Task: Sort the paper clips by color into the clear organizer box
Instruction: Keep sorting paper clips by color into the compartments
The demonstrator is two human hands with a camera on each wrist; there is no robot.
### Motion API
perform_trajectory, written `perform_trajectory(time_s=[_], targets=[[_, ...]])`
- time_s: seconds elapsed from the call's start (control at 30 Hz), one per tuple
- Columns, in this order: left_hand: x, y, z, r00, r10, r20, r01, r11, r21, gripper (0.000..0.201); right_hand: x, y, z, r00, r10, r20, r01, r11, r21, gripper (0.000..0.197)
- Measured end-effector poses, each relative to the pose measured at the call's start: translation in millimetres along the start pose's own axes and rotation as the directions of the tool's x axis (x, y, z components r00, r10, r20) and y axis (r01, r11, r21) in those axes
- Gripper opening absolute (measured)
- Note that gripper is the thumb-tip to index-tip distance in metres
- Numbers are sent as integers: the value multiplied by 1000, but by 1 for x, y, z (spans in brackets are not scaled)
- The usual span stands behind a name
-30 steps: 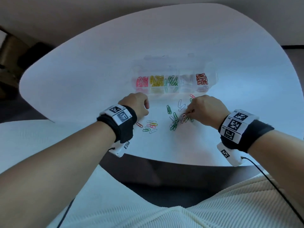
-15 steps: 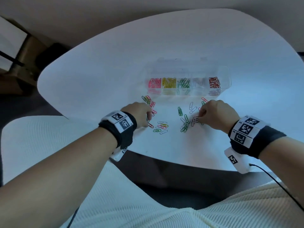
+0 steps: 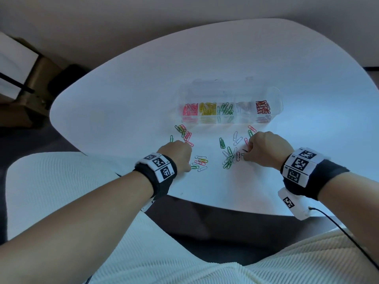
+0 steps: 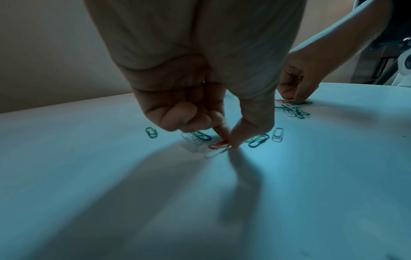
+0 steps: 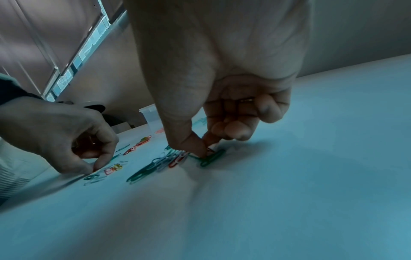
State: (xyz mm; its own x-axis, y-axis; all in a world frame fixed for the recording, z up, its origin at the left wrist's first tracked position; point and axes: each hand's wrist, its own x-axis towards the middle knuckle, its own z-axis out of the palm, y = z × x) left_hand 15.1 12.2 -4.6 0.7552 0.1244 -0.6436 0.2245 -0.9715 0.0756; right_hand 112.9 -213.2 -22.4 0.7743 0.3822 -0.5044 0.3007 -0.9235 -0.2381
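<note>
Fingers (image 4: 224, 131) of left hand (image 3: 178, 153) pinch red clip (image 4: 219, 145); right hand (image 3: 266, 147) pinches another.

A white rounded surface (image 3: 127, 95) fills the middle of the head view, its near edge curving over a dark floor (image 3: 215, 226). Behind it runs a plain beige wall (image 3: 143, 27). At the far left stands a brownish box-like piece of furniture (image 3: 39, 78) with a white panel (image 3: 12, 64) beside it, blurred. The right wrist view shows grey panels with a bright window strip (image 5: 86, 44). The light is cool and bluish.
</note>
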Motion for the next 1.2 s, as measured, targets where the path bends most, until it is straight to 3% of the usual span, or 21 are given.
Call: perform_trajectory(time_s=[0.13, 0.2, 0.27, 0.4, 0.5, 0.57, 0.63, 0.73, 0.87, 0.97, 1.07, 1.2], targets=[[1, -1, 4, 1000, 7, 6, -7, 1000, -13, 15, -4, -2, -7, 997, -64, -53, 65, 998, 20, 28], [-2, 0, 1, 1000, 9, -1, -9, 1000, -20, 14, -4, -3, -16, 997, -64, -50, 71, 986, 150, 27], [-4, -3, -3, 999, -4, -44, -2, 991, -135, 9, -3, -3, -24, 999, -28, -26, 35, 942, 334, 25], [2, -16, -14, 978, -139, -155, 48, 874, -483, 23, -6, -6, -30, 998, -4, 63, -41, 719, 694, 35], [5, -29, -20, 974, -194, -118, 105, 845, -524, 32, -6, -22, -27, 990, -83, 114, -43, 590, 806, 35], [8, -30, -19, 964, -252, -86, 157, 800, -580, 25, -7, -35, -26, 986, -137, 90, 12, 612, 791, 34], [7, -30, -16, 955, -262, -139, 139, 810, -570, 17, -8, -51, -24, 984, -179, 29, 107, 705, 701, 25], [12, -30, -2, 953, -266, -146, 158, 847, -508, 21, -5, -79, -14, 977, -208, -35, 200, 860, 469, 12], [14, -33, -3, 957, -255, -140, 158, 860, -486, 23, 4, -117, 4, 958, -285, -18, 281, 929, 241, 41], [16, -37, -6, 962, -242, -130, 154, 867, -473, 20, 13, -135, 13, 959, -282, 34, 274, 951, 143, 54], [18, -39, -7, 961, -233, -148, 138, 870, -474, 18, 14, -135, 14, 971, -230, 69, 222, 969, 110, 54], [20, -37, -11, 959, -208, -194, 96, 877, -471, 31, 6, -115, 14, 989, -143, 36, 137, 981, 138, 51]])
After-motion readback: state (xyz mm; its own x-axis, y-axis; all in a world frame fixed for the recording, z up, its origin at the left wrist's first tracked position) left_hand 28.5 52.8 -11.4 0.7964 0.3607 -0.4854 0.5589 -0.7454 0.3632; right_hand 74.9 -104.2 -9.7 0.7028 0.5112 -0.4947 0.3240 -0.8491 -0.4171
